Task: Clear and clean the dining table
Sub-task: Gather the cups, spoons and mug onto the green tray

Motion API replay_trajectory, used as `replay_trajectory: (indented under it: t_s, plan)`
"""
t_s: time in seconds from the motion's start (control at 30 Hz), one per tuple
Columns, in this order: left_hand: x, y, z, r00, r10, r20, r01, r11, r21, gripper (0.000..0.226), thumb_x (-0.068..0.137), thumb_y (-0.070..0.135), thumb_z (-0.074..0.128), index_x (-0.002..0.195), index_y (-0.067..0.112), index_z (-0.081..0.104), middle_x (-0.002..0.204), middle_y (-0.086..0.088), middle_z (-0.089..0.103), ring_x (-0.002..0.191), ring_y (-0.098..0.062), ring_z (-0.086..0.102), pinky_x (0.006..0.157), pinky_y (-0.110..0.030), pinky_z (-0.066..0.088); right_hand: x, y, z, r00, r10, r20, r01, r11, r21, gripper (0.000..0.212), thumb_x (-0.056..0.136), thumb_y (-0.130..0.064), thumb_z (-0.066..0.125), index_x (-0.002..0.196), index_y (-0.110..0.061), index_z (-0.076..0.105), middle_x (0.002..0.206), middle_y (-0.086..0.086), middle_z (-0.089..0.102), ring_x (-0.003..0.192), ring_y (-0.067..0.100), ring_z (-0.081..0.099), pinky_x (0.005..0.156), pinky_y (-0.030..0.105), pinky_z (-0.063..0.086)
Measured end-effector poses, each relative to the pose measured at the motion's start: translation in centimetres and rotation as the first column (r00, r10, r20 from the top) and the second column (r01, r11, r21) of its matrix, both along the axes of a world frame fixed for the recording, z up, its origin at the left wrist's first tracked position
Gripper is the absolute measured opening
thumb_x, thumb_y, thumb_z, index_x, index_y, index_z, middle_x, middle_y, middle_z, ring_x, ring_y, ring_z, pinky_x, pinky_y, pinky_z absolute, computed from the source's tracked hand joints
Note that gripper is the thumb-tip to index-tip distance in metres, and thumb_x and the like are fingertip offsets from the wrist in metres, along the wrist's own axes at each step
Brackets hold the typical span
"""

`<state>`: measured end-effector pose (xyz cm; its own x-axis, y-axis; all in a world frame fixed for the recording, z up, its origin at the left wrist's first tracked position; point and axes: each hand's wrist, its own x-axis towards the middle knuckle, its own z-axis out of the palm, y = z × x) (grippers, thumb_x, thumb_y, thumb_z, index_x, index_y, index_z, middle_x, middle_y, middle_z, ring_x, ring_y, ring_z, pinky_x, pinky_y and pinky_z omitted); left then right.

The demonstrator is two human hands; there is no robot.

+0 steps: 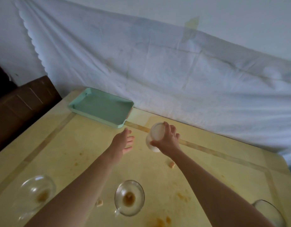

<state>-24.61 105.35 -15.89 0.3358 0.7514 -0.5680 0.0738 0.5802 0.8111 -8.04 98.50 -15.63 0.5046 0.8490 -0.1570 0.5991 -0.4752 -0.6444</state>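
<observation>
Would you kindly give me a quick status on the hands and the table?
Right hand gripping white cup, lifted near green tray. Left hand open, empty. Glass bowls, crumbs and stains remain on table.

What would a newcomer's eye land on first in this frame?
Probably the right hand near the table's far edge, gripping a white cup tipped on its side, with the open left hand reaching beside it. Next, the empty mint-green tray at the far left corner by the white sheet. Then the glass cups along the near edge, brown dregs inside, and brown stains across the yellow table.
</observation>
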Motion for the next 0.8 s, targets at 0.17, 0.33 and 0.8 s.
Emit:
replay_trajectory:
  t_s: [0.17, 0.33, 0.8]
  plan:
    - [0.0, 4.5, -2.9, 1.0, 0.004, 0.001, -0.004, 0.998, -0.058, 0.048, 0.102, 0.037, 0.025, 0.14, 0.011, 0.038, 0.139, -0.017, 0.048, 0.126, -0.029, 0.048, 0.1, -0.04, 0.041, -0.4, 6.7, -2.2, 0.999, 0.017, 0.028, -0.015, 0.998, -0.059, 0.094, 0.068, -0.033, 0.077, 0.142, -0.025, 0.02, 0.14, 0.005, 0.024, 0.122, 0.033, 0.028, 0.103, 0.043, 0.033]
    - [0.3, 8.1, -5.2, 1.0, 0.019, 0.003, -0.019, 0.995, -0.102, 0.049, 0.102, 0.037, 0.024, 0.143, 0.011, 0.035, 0.141, -0.015, 0.047, 0.126, -0.027, 0.047, 0.097, -0.038, 0.041, 0.2, 12.9, -4.3, 0.998, 0.027, 0.055, -0.022, 0.997, -0.076, 0.093, 0.067, -0.032, 0.077, 0.141, -0.024, 0.021, 0.139, 0.005, 0.025, 0.123, 0.034, 0.027, 0.103, 0.043, 0.033]
    - [3.0, 11.3, -10.6, 0.997, 0.074, 0.028, -0.067, 0.982, -0.178, 0.046, 0.103, 0.033, 0.026, 0.141, 0.01, 0.038, 0.138, -0.014, 0.049, 0.122, -0.026, 0.051, 0.098, -0.038, 0.043, 1.7, 19.6, -10.1, 0.991, 0.071, 0.115, -0.066, 0.997, -0.041, 0.095, 0.068, -0.032, 0.079, 0.141, -0.019, 0.02, 0.144, 0.009, 0.018, 0.125, 0.035, 0.027, 0.102, 0.049, 0.035]
